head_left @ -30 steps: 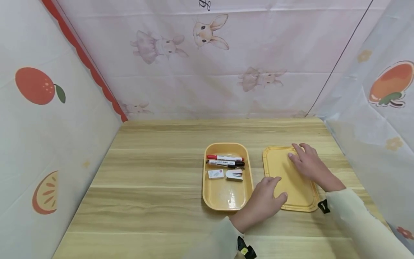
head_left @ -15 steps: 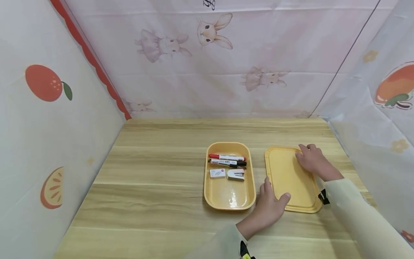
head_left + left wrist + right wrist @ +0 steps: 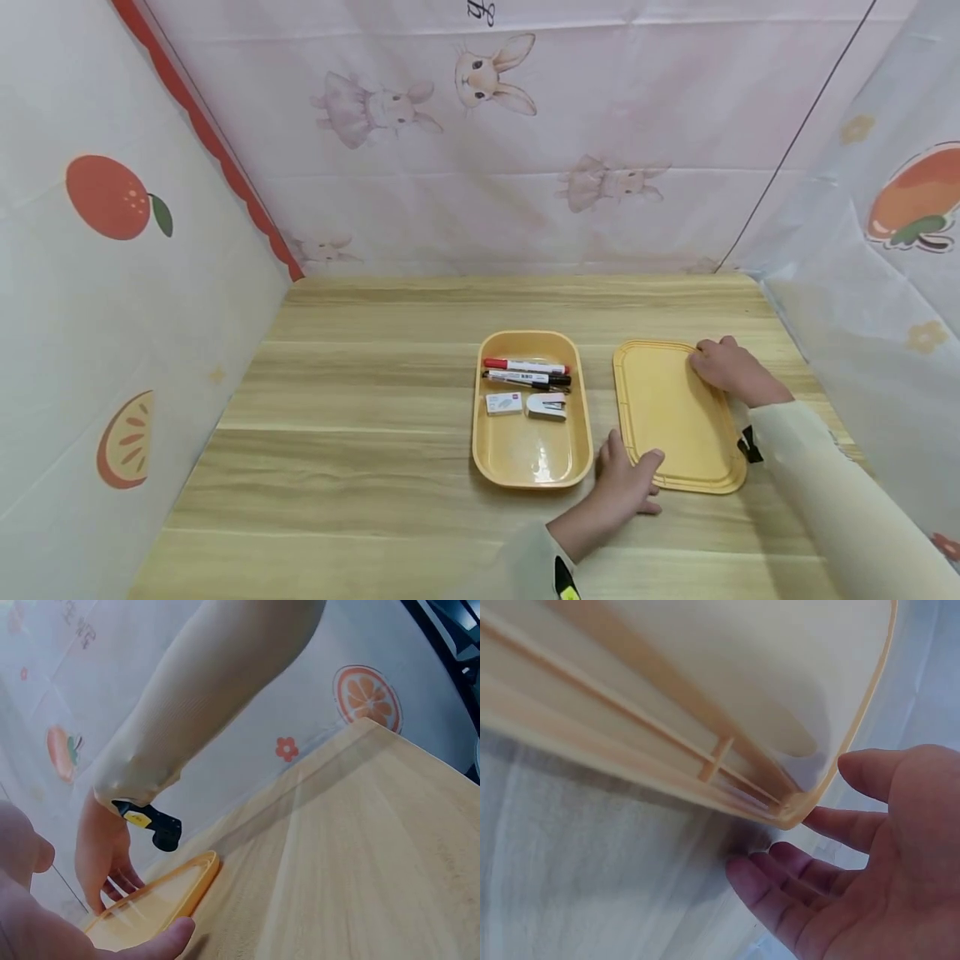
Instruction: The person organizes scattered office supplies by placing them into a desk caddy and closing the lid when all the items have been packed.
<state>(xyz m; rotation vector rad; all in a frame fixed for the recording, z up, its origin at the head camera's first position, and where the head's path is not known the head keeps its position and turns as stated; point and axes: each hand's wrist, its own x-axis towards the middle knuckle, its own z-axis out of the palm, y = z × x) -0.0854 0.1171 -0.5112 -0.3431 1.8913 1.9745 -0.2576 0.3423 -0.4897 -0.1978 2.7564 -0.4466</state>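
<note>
A yellow plastic lid (image 3: 675, 408) with a ribbed rim lies on the table at the right in the head view. My right hand (image 3: 731, 369) is at its far right corner; in the right wrist view the thumb and forefinger of that hand (image 3: 877, 855) pinch the corner, the other fingers loosely bent below. My left hand (image 3: 618, 492) is by the near left corner, thumb extended over the rim and fingers spread; whether it touches the lid is unclear. In the left wrist view, the left thumb (image 3: 161, 943) points toward the lid (image 3: 172, 896).
Left of the lid stands a yellow box (image 3: 532, 467). Inside are a red marker (image 3: 525, 366), a black marker (image 3: 517, 377), a dark pen (image 3: 551, 387), a small white carton (image 3: 503, 403) and a white stapler (image 3: 547, 407). Printed cloth walls (image 3: 420, 200) enclose the wooden table (image 3: 337, 467).
My right hand has moved outward from above the lid to its far right corner and closed on it. My left hand has lowered to the near left corner. The lid stays in place.
</note>
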